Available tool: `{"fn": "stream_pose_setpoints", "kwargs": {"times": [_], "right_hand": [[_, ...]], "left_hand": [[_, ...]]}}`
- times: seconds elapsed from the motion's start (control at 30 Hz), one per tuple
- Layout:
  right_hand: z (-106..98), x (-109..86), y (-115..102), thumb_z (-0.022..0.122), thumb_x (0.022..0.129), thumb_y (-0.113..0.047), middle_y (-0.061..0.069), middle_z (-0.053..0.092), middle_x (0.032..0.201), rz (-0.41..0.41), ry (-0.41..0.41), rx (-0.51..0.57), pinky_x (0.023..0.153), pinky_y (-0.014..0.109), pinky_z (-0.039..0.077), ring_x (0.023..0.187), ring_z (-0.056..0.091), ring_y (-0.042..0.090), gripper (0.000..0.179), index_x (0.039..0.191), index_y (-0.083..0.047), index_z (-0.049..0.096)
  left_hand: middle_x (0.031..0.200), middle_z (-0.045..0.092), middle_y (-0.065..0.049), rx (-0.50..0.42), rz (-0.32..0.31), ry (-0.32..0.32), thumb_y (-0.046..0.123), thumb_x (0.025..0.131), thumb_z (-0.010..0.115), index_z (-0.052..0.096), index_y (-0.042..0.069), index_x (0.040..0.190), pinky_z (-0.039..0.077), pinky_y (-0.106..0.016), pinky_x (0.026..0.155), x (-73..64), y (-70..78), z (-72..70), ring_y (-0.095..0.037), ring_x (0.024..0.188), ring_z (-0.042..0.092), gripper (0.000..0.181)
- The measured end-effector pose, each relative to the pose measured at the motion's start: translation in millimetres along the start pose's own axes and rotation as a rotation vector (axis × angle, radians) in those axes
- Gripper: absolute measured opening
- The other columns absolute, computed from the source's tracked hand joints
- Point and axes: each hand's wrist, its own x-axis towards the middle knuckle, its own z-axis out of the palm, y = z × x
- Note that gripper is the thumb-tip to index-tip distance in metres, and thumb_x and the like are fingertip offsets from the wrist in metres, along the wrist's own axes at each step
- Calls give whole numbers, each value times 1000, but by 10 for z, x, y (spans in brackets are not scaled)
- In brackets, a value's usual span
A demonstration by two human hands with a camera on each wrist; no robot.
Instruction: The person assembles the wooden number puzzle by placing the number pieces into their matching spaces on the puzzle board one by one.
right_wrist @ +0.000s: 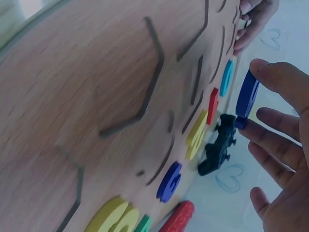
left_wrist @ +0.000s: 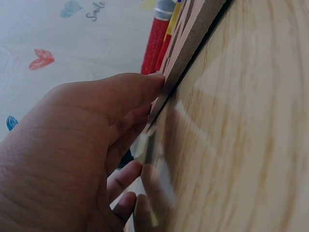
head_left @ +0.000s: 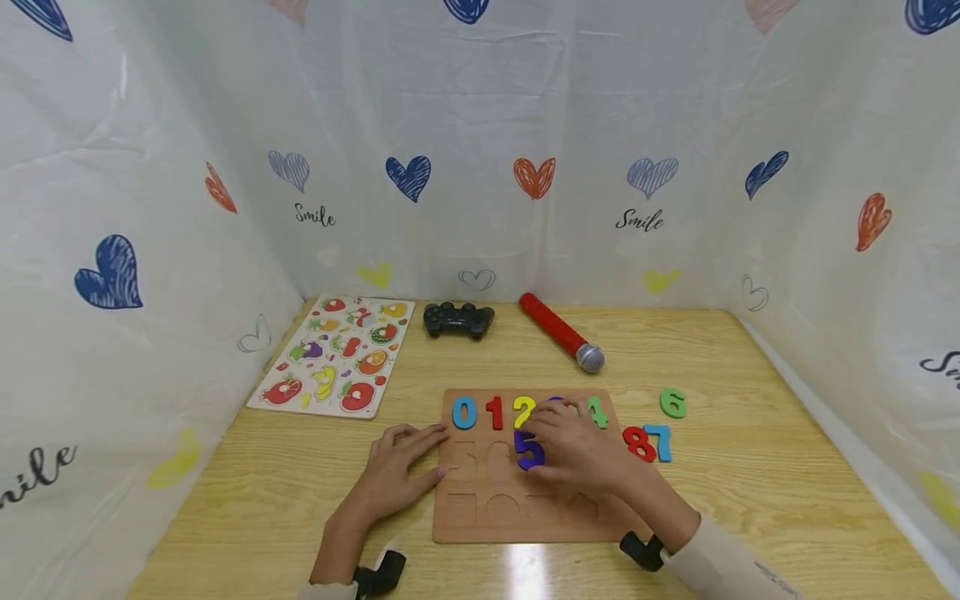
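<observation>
A wooden number board [head_left: 480, 525] lies on the table. My right hand [head_left: 577, 446] holds a purple number 5 [head_left: 529, 451] above it, pinched between thumb and fingertips. In the right wrist view the 5 [right_wrist: 247, 96] is tilted up, clear of the surface. Along the board's top row are a blue 0 [head_left: 464, 412], a red 1 [head_left: 494, 412], a yellow 2 [head_left: 523, 408], a purple 3 [right_wrist: 169, 182] and a green 4 [head_left: 597, 412]. My left hand [head_left: 397, 471] touches the board's left edge with thumb and fingertips, its fingers fairly straight.
Right of the board lie a green 6 [head_left: 672, 403], a red 8 [head_left: 638, 443] and a light blue 7 [head_left: 659, 442]. A yellow piece [right_wrist: 113, 215] shows near the 4. Behind are a fruit puzzle board [head_left: 330, 358], a black game controller [head_left: 458, 320] and a red microphone [head_left: 558, 329].
</observation>
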Motion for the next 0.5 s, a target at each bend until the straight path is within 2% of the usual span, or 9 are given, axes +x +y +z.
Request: {"fn": "stream_pose_setpoints", "kwargs": {"times": [0.27, 0.5], "right_hand": [[100, 130, -84, 80, 83, -46, -3, 68, 122, -59, 45, -50, 102, 57, 30, 123, 52, 22, 53, 124, -15, 68], [127, 191, -125, 78, 85, -45, 0, 66, 122, -59, 26, -40, 101, 56, 31, 123, 52, 23, 53, 126, -13, 67]], "left_hand": [[150, 48, 13, -2, 4, 1, 44, 93, 68, 58, 31, 144, 25, -55, 102, -2, -6, -5, -26, 131, 35, 53], [150, 49, 11, -9, 3, 5, 43, 93, 69, 58, 30, 143, 26, -54, 101, -8, 4, -10, -26, 132, 35, 53]]}}
